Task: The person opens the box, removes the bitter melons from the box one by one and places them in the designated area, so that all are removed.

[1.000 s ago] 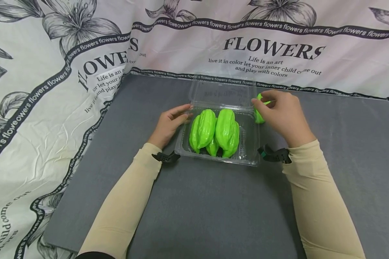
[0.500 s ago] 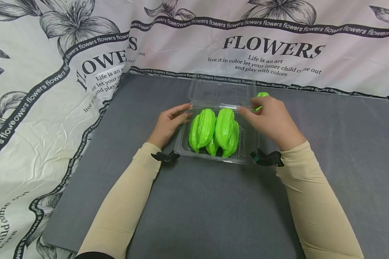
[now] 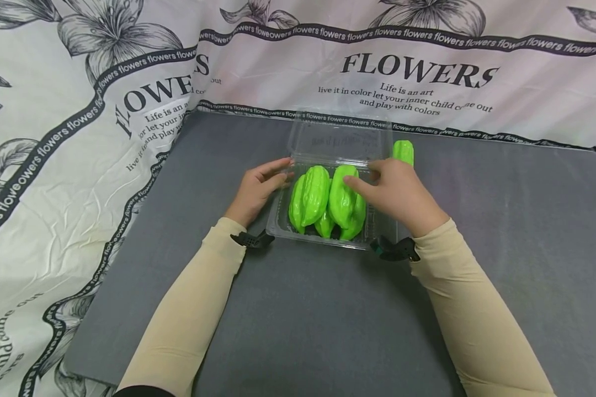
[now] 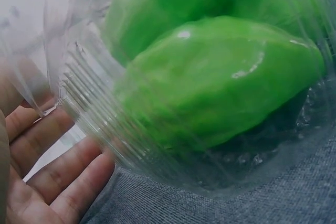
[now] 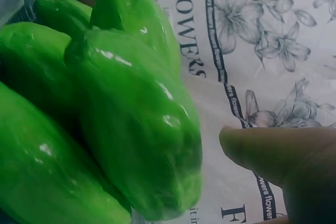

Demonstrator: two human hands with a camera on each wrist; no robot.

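Observation:
Several glossy green star fruit lie piled in a clear plastic clamshell box, whose lid stands raised at the back. My left hand rests at the box's left side; in the left wrist view its fingers lie fairly straight against the ribbed wall. Over the box's right side is my right hand, nearest the upper right star fruit. In the right wrist view a gap separates the thumb from that star fruit. The right fingertips are mostly hidden behind the fruit.
Another green star fruit lies on the grey table behind the right hand, outside the box and partly covered by that hand. A flower-printed cloth hangs along the back and left.
My right hand has moved left and toward me, from the loose star fruit to above the box's right side. That fruit stays on the table. My left hand has not visibly moved.

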